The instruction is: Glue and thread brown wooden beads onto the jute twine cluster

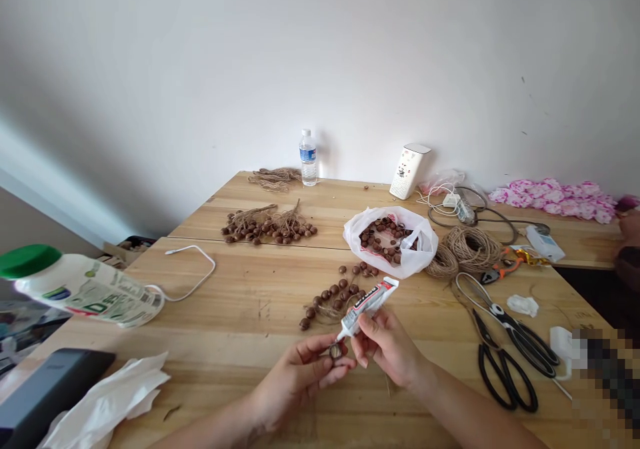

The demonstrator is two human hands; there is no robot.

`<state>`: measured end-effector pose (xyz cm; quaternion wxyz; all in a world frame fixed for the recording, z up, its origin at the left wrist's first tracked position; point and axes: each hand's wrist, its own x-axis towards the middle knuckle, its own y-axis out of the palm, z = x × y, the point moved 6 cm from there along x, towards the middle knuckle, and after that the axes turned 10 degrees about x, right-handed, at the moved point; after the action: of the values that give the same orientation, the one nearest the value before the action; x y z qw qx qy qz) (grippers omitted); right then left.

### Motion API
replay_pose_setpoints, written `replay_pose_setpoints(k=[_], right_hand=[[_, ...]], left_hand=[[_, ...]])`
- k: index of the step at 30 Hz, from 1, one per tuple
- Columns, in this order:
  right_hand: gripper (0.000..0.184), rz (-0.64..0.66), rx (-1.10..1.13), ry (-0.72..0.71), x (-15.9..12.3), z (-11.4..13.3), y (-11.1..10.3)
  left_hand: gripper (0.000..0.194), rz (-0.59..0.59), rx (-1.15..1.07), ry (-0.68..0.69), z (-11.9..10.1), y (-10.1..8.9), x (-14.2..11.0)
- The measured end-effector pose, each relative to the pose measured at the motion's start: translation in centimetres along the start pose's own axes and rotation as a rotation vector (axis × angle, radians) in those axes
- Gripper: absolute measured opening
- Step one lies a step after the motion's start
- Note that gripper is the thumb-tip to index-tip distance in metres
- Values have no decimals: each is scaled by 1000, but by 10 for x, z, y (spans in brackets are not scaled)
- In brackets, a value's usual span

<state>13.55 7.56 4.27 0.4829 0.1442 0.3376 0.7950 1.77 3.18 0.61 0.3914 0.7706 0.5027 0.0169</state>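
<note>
Between the fingertips of my left hand (295, 372) is a small round brown nut shell (335, 351), its open side showing a pale inside. My right hand (393, 345) grips a white and grey glue tube (369, 305), tilted so its nozzle points down to the shell. Whether the nozzle touches the shell I cannot tell. Just beyond my hands lies a loose cluster of brown nut shells (340, 294) with thin twine among them. Behind it to the right, a white plastic bag (425, 250) stands open, holding many more brown shells (387, 225).
Bundled shells on twine (270, 225) lie at the back left, near a water bottle (309, 159). To the right are a twine coil (473, 247), orange-handled pliers (501, 266) and two pairs of scissors (505, 369). A green-lidded white bottle (95, 289) and crumpled tissue (110, 395) occupy the left.
</note>
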Motion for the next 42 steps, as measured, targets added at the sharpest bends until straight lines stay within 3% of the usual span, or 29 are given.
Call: replay_pose_setpoints(k=[11, 16, 25, 29, 42], right_hand=[[26, 25, -141, -30, -5, 5, 3], [25, 34, -168, -24, -5, 6, 2], [25, -3, -298, -61, -7, 9, 3], [22, -5, -329, -78, -9, 10, 5], [22, 7, -382, -82, -11, 11, 12]], left_hand=[[32, 54, -39, 29, -7, 4, 1], [29, 19, -20, 19, -6, 1, 1], [31, 76, 15, 104, -12, 3, 3], [24, 60, 10, 98, -13, 5, 3], [29, 30, 62, 95, -10, -1, 4]])
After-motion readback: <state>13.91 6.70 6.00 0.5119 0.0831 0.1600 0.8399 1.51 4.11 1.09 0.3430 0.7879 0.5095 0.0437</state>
